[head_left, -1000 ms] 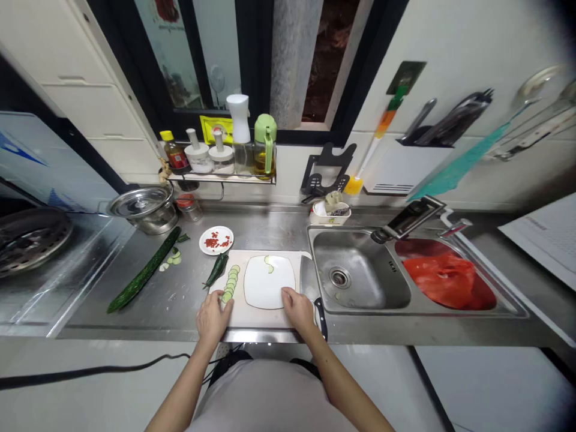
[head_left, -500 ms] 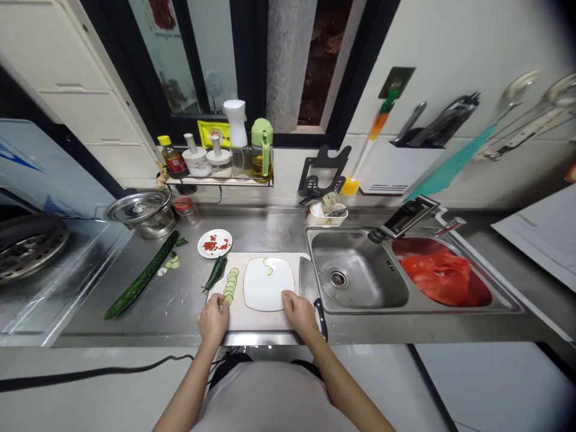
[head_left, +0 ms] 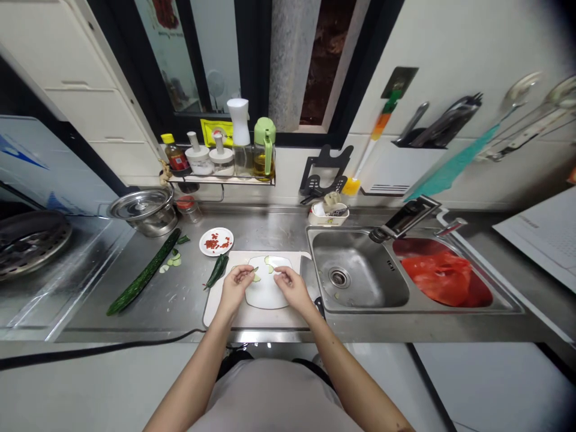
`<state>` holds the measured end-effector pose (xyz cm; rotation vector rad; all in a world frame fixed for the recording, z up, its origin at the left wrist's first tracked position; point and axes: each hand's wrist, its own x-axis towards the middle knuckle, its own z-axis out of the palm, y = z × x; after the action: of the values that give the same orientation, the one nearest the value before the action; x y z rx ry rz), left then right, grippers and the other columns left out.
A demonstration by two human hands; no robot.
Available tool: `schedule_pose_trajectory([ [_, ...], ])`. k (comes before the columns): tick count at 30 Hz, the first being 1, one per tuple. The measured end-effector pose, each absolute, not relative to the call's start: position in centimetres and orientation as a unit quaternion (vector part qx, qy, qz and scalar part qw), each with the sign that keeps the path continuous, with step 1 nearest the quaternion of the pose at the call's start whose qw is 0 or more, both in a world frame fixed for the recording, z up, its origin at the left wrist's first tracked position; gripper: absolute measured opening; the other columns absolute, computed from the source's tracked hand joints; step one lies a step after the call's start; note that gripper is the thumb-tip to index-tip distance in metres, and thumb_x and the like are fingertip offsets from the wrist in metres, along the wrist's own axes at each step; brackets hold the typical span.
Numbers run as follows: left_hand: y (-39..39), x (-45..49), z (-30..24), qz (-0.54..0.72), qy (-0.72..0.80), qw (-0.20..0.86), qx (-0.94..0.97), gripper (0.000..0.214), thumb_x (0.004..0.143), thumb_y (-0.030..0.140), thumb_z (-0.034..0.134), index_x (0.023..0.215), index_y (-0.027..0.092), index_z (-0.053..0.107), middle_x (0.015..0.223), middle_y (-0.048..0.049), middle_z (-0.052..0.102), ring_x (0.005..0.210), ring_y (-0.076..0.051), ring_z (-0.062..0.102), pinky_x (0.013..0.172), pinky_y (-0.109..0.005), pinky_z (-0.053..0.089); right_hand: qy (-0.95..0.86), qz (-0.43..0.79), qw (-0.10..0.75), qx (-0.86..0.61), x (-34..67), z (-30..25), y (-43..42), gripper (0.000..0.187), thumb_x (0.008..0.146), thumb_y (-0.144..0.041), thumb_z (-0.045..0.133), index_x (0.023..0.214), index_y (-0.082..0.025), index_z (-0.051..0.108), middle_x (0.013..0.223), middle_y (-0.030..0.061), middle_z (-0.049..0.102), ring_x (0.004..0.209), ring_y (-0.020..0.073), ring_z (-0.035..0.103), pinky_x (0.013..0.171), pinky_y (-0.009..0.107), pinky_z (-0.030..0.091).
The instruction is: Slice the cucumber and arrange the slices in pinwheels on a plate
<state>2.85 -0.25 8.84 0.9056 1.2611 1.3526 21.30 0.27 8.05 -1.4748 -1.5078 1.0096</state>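
Observation:
My left hand (head_left: 237, 287) is over the left part of a square white plate (head_left: 265, 297), its fingers pinched on a cucumber slice (head_left: 257, 278). My right hand (head_left: 293, 287) is above the plate's right part, fingertips drawn together; whatever they hold, if anything, is hidden. Between the hands, toward the far rim, a few pale green cucumber slices (head_left: 269, 264) lie on the plate. Under the plate is a white cutting board (head_left: 218, 309). A dark green pepper-like piece (head_left: 216, 270) rests at the board's left edge. My right arm partly covers a knife (head_left: 318, 305) on the board's right.
A long cucumber (head_left: 144, 276) and cut ends (head_left: 173, 260) lie on the steel counter at left. Behind the board stands a small plate (head_left: 206, 251) of chopped red bits. To the right is a double sink (head_left: 360, 300) with a faucet (head_left: 405, 219); a lidded pot (head_left: 155, 222) stands back left.
My left hand has moved right and up from the row of slices on the board to over the plate, carrying a slice. My right hand has moved from the plate's near-right rim farther in.

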Motion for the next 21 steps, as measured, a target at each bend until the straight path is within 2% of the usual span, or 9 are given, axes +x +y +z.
schedule_pose_trajectory([
  [2,0.2,3.5,10.0,0.565,0.506,0.53,0.378,0.03,0.064,0.033,0.078,0.086,0.016,0.068,0.081,-0.0023,0.067,0.072,-0.011,0.059,0.073,-0.024,0.048,-0.59,0.423,0.419,-0.546,20.7,9.2,1.2,0.032,0.08,-0.04,0.059,0.104,-0.02,0.067,0.091,0.0044,0.068,0.079,0.0158,0.059,0.074,0.028,0.048],
  [4,0.5,3.9,10.7,0.565,0.494,0.54,0.381,0.028,0.064,0.032,0.078,0.085,0.016,0.068,0.08,-0.0017,0.067,0.071,-0.01,0.058,0.071,-0.023,0.047,-0.587,0.444,0.428,-0.524,20.4,10.1,1.8,0.033,0.081,-0.04,0.06,0.107,-0.021,0.067,0.098,0.0058,0.069,0.086,0.0168,0.06,0.074,0.028,0.048],
  [10,0.4,3.9,11.3,0.549,0.486,0.547,0.405,0.029,0.065,0.033,0.078,0.086,0.016,0.067,0.078,-0.0016,0.066,0.069,-0.011,0.058,0.07,-0.024,0.045,-0.617,0.457,0.423,-0.481,19.9,11.4,2.0,0.031,0.082,-0.037,0.06,0.109,-0.023,0.067,0.103,0.0054,0.069,0.092,0.017,0.061,0.07,0.026,0.046],
  [16,0.2,3.8,11.3,0.538,0.505,0.527,0.422,0.038,0.065,0.039,0.078,0.092,0.017,0.064,0.077,-0.0007,0.065,0.066,-0.01,0.056,0.066,-0.022,0.043,-0.664,0.417,0.411,-0.465,19.4,11.6,2.1,0.019,0.084,-0.036,0.057,0.081,-0.02,0.066,0.086,0.0036,0.068,0.091,0.0174,0.059,0.07,0.026,0.043],
  [19,-0.2,3.9,10.7,0.529,0.542,0.525,0.389,0.045,0.068,0.05,0.074,0.095,0.016,0.062,0.073,-0.001,0.064,0.06,-0.009,0.054,0.058,-0.02,0.04,-0.656,0.414,0.413,-0.477,19.4,11.5,2.2,0.02,0.084,-0.037,0.055,0.079,-0.02,0.064,0.084,0.0033,0.067,0.089,0.0169,0.058,0.071,0.026,0.043],
  [21,-0.5,4.0,10.4,0.49,0.551,0.578,0.349,0.052,0.072,0.059,0.067,0.099,0.016,0.06,0.067,-0.0005,0.063,0.052,-0.007,0.049,0.05,-0.019,0.034,-0.651,0.413,0.414,-0.483,19.5,11.5,2.3,0.02,0.084,-0.037,0.055,0.08,-0.02,0.064,0.085,0.0036,0.067,0.089,0.017,0.058,0.071,0.026,0.043],
])
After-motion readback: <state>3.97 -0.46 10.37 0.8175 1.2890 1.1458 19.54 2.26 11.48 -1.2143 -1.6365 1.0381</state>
